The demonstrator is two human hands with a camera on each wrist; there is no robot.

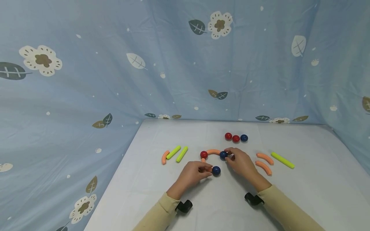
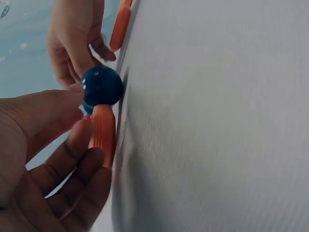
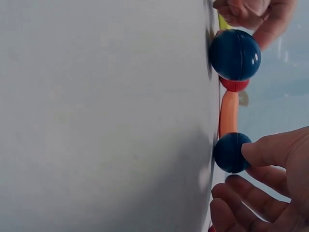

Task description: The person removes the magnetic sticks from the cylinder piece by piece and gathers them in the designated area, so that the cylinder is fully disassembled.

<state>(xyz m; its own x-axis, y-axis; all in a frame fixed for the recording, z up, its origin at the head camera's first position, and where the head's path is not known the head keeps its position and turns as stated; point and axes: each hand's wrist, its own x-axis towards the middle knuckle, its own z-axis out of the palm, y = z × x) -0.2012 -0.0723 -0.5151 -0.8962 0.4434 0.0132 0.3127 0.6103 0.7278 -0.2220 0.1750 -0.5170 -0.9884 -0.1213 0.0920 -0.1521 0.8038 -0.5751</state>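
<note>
Several balls and curved orange rods are joined in a partial ring on the table. A red ball (image 1: 203, 154) forms its left corner, and a curved orange rod (image 1: 213, 151) runs from it to a dark blue ball (image 1: 223, 155). My right hand (image 1: 241, 163) pinches that blue ball between thumb and fingers. Nearer to me, my left hand (image 1: 192, 175) holds another curved orange rod (image 2: 104, 130), which has a blue ball (image 1: 216, 170) on its end. In the left wrist view, the left thumb is right at this ball. My left fingers partly hide the rod's other end.
Two red balls and a blue ball (image 1: 244, 138) lie behind the ring. At left are two green rods (image 1: 182, 154) and a short orange rod (image 1: 165, 157). Two curved orange rods (image 1: 263, 167) and a longer green rod (image 1: 282, 160) lie at right. A patterned blue curtain (image 1: 179, 64) surrounds the white table (image 1: 138, 192).
</note>
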